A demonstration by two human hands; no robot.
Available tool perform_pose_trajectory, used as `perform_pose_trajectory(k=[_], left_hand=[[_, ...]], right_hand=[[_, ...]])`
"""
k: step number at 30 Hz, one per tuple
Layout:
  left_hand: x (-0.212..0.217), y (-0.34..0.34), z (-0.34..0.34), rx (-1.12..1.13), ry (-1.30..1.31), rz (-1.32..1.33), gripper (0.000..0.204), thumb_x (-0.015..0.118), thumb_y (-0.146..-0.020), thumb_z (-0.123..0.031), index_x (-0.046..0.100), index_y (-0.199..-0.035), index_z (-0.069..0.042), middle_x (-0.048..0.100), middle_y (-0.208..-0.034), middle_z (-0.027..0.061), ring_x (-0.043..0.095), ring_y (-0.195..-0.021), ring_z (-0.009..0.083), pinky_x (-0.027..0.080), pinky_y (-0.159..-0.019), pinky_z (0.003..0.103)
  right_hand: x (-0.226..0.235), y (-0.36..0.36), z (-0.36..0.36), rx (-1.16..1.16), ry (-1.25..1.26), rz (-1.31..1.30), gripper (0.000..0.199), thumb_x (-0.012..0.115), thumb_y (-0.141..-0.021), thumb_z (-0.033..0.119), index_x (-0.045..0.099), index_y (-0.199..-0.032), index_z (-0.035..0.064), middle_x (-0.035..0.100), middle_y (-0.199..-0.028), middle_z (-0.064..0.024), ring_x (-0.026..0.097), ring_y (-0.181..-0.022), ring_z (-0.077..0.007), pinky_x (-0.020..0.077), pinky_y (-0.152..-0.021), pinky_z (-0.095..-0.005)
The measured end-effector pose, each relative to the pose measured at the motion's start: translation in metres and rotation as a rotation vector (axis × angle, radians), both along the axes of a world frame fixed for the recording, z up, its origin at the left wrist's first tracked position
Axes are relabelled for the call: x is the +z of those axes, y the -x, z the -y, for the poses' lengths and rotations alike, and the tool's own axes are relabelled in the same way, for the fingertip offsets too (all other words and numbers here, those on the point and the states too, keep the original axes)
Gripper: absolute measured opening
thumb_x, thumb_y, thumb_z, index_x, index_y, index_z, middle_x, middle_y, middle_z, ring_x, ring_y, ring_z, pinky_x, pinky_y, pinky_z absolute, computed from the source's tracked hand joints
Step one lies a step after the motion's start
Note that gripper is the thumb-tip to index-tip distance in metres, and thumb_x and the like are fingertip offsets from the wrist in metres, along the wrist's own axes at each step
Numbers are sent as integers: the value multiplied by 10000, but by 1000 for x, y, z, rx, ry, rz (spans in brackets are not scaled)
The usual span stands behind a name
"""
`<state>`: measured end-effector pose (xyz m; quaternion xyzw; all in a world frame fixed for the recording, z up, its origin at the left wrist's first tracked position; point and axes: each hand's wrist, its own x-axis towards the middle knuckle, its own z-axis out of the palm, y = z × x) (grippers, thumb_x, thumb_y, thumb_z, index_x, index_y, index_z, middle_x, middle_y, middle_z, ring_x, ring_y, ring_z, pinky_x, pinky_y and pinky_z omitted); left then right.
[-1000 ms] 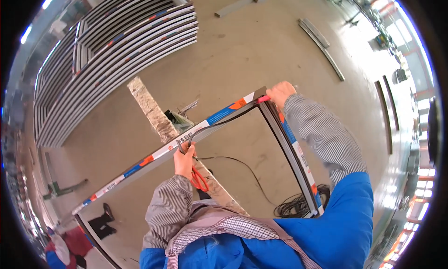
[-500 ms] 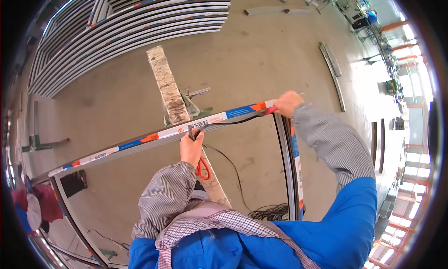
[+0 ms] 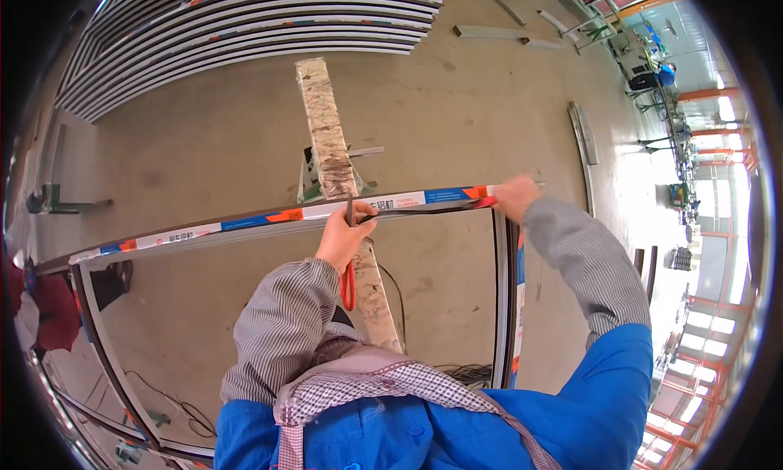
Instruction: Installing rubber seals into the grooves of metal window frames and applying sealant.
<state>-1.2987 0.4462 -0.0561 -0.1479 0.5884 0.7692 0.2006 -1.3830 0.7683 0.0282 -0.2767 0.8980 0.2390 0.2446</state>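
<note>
Hands at work on a large metal window frame (image 3: 269, 219) wrapped in blue, white and orange protective film, held above a concrete floor (image 3: 204, 144): the left hand (image 3: 347, 235) is closed around red-handled scissors (image 3: 348, 282) against the top rail, where a dark rubber strip (image 3: 424, 211) runs rightwards. The right hand (image 3: 514, 198) pinches that strip at the frame's corner, apparently keeping it taut along the rail. Stacked frame profiles (image 3: 245, 30) lie behind, and a long board (image 3: 334, 160) passes under the frame
</note>
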Motion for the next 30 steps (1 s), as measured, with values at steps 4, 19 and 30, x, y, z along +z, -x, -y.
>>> perform_pose_trajectory(k=[4, 19, 30], left_hand=[[0, 7, 22, -148, -131, 90, 113, 602, -805, -71, 543, -901, -56, 540, -783, 11, 346, -455, 20, 279, -369, 181], [28, -59, 317, 171, -514, -161, 76, 511, -900, -179, 475, -897, -112, 559, -919, 81, 298, -454, -14, 290, -405, 128], [18, -64, 396, 576, -317, -29, 70, 536, -890, -186, 499, -862, -134, 590, -826, 14, 378, -463, 0, 315, -362, 141]], right_hand=[[-37, -16, 117, 174, 287, -56, 232, 635, -739, 342, 604, -752, 112, 611, -649, -86, 615, -646, -266, 467, -554, -387], [-32, -34, 228, 116, 295, -1, 256, 596, -786, 332, 582, -738, 81, 599, -637, -117, 605, -627, -293, 476, -572, -410], [-35, -48, 332, 143, 371, 19, 246, 622, -763, 320, 582, -759, 77, 599, -628, -100, 615, -624, -270, 481, -542, -398]])
